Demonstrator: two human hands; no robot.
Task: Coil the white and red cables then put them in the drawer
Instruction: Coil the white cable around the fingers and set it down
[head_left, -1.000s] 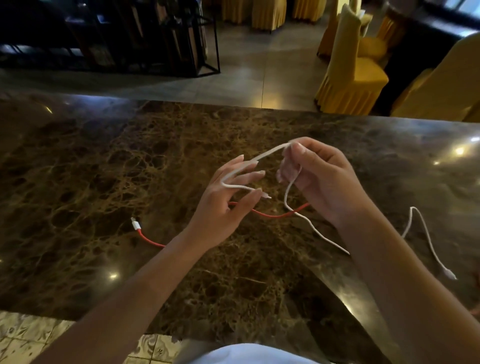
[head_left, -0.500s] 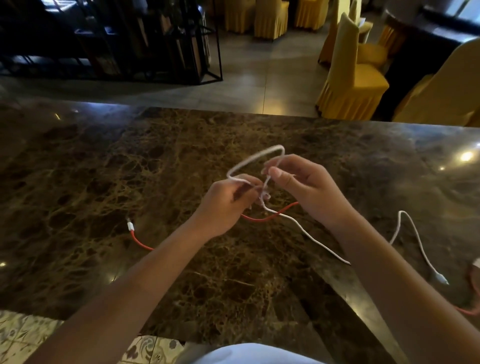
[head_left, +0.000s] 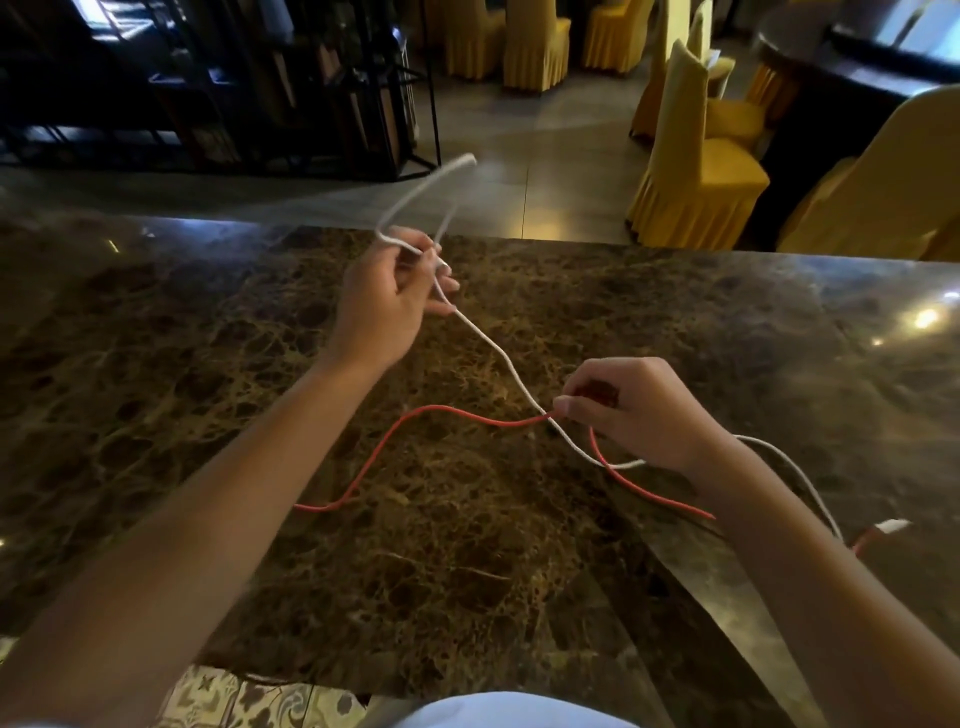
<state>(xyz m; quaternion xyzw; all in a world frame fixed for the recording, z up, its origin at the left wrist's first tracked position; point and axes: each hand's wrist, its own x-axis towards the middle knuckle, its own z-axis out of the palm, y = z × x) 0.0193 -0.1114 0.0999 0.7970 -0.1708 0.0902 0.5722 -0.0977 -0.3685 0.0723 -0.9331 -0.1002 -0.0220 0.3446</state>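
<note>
Coiling the white cable (head_left: 498, 358): left hand (head_left: 384, 296) clamps 1 raised loop, right hand (head_left: 631, 410) pinches the slack above the table (head_left: 156, 389), touching the red cable (head_left: 395, 441). Next: bring that slack up as loop 2.

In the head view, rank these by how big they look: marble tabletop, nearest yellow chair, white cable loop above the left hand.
1. Marble tabletop, filling most of the frame.
2. Nearest yellow chair.
3. White cable loop above the left hand.
The chair stands farther off, so only apparent size is ranked.
</note>
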